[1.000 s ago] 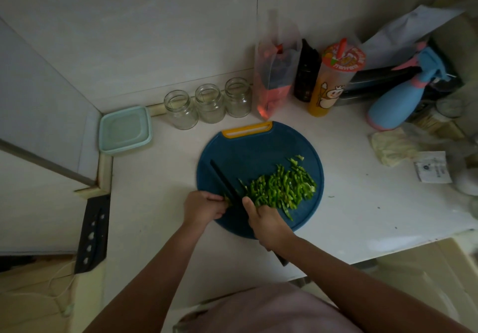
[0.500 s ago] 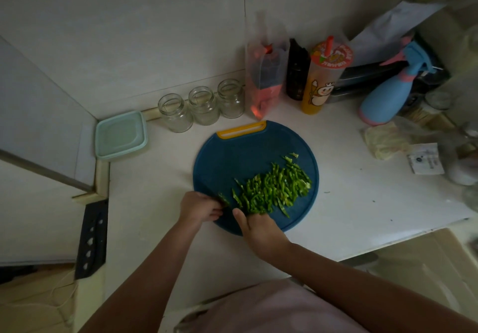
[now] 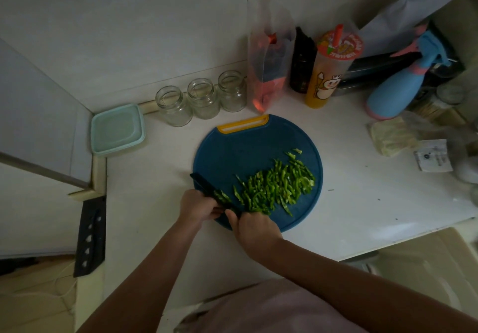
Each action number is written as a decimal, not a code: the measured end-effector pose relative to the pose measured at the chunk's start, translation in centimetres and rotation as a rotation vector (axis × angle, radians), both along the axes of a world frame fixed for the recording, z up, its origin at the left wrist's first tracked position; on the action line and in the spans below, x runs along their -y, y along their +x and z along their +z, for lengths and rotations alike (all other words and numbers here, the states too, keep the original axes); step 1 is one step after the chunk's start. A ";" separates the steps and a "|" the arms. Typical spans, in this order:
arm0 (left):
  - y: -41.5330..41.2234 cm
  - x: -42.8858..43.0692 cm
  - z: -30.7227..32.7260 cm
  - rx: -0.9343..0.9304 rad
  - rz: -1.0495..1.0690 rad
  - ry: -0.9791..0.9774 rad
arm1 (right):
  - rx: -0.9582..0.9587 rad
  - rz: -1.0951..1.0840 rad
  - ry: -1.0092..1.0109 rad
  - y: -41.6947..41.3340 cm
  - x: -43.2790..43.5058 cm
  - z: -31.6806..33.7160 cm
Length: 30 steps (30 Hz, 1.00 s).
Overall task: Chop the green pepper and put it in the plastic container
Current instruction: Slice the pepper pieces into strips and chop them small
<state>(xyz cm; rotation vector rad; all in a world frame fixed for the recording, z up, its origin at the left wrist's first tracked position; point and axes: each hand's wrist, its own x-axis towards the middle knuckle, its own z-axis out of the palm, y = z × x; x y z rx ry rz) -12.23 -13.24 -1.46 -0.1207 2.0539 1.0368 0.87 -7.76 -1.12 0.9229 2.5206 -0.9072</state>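
Note:
Chopped green pepper (image 3: 276,186) lies in a heap on the right half of the round blue cutting board (image 3: 245,151). My right hand (image 3: 254,226) grips the handle of a black knife (image 3: 207,186) at the board's near edge. The blade points up and left, with a few pepper bits stuck on it. My left hand (image 3: 198,207) is curled at the blade's lower part, fingers on it. The pale green plastic container (image 3: 116,129), lid on, sits in the far left corner of the counter.
Three empty glass jars (image 3: 200,100) stand by the wall behind the board. A plastic bag (image 3: 269,74), a dark bottle, a drink cup (image 3: 328,74) and a blue spray bottle (image 3: 395,87) crowd the back right. Packets lie at the right. The counter edge runs close below the board.
The knife has swung from among the pepper to point up-left over the board's left edge. My left hand has come onto its blade. The pepper heap stays put.

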 end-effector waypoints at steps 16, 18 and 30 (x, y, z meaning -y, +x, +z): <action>0.5 1.0 0.6 0.056 -0.071 0.016 | 0.038 -0.336 -0.394 -0.8 -2.1 2.4; 0.4 0.7 0.9 0.067 -0.084 0.007 | -0.017 -0.302 -0.424 -0.2 -2.6 0.8; 0.3 -0.1 1.2 0.035 -0.174 -0.074 | -0.094 -0.133 -0.325 1.1 -1.7 1.6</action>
